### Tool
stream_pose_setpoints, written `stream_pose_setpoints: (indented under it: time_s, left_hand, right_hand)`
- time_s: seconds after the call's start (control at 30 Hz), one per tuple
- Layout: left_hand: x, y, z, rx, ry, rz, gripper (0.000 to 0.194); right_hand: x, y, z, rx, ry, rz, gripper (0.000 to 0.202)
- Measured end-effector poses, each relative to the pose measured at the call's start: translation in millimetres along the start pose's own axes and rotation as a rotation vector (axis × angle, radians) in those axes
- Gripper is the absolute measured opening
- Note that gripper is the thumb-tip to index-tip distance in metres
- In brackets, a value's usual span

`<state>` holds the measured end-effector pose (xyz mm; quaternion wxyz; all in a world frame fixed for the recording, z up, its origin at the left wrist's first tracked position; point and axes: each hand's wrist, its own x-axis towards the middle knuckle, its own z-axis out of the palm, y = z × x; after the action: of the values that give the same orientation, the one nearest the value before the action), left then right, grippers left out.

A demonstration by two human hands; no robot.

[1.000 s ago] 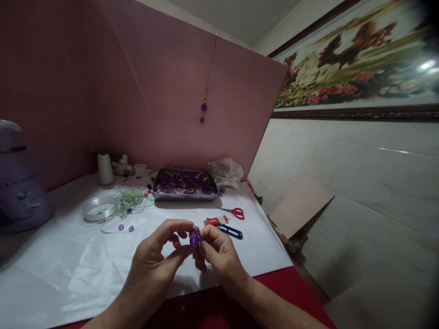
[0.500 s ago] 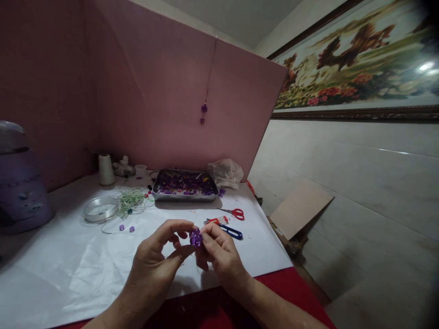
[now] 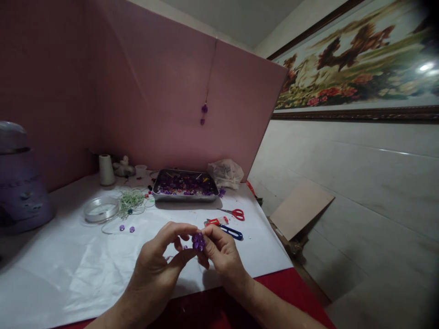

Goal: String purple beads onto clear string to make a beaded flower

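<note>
A small cluster of purple beads (image 3: 198,242) is held between both hands above the white-covered table. My left hand (image 3: 163,258) grips it from the left, with thumb below and index finger above. From the right, my right hand (image 3: 219,251) pinches the same cluster with thumb and fingertips. One loose-looking purple bead (image 3: 185,247) shows near the left fingers; whether it is attached is unclear. Two purple beads (image 3: 126,229) lie on the table to the left of the hands.
A metal tray (image 3: 187,198) of beads stands at the back. Red scissors (image 3: 237,214) and a blue-handled tool (image 3: 233,232) lie behind the right hand. Green thread (image 3: 132,201), a clear spool (image 3: 101,210), a white cone (image 3: 106,171) and a purple container (image 3: 24,192) are left.
The bead cluster has shifted slightly right and down and looks turned between the fingers. A purple bead now shows beside the left fingers.
</note>
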<state>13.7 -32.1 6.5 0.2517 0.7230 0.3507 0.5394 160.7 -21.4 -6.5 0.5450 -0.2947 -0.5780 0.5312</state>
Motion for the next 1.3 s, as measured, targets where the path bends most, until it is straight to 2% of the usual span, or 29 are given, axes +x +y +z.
stream_pose_setpoints:
  time_s: [0.23, 0.53, 0.97, 1.17, 1.3]
  left_hand:
    - [0.3, 0.7, 1.0, 0.003, -0.004, 0.031, 0.023]
    - [0.2, 0.4, 0.5, 0.015, -0.01, 0.037, 0.027]
    - [2.3, 3.9, 1.0, 0.037, -0.008, 0.068, 0.028]
    - [-0.4, 0.6, 1.1, 0.009, 0.009, 0.019, 0.028]
    - [0.7, -1.7, -0.3, -0.072, 0.046, -0.096, 0.025]
  right_hand:
    - [-1.3, 0.4, -0.6, -0.022, 0.003, -0.026, 0.025]
    - [-1.3, 2.5, -3.8, 0.021, -0.052, -0.011, 0.024]
    - [-1.6, 0.9, -4.8, -0.015, -0.034, -0.029, 0.024]
    - [-1.4, 2.2, -5.0, 0.032, -0.056, 0.04, 0.027]
    - [-0.5, 1.0, -3.3, 0.077, -0.089, 0.033, 0.027]
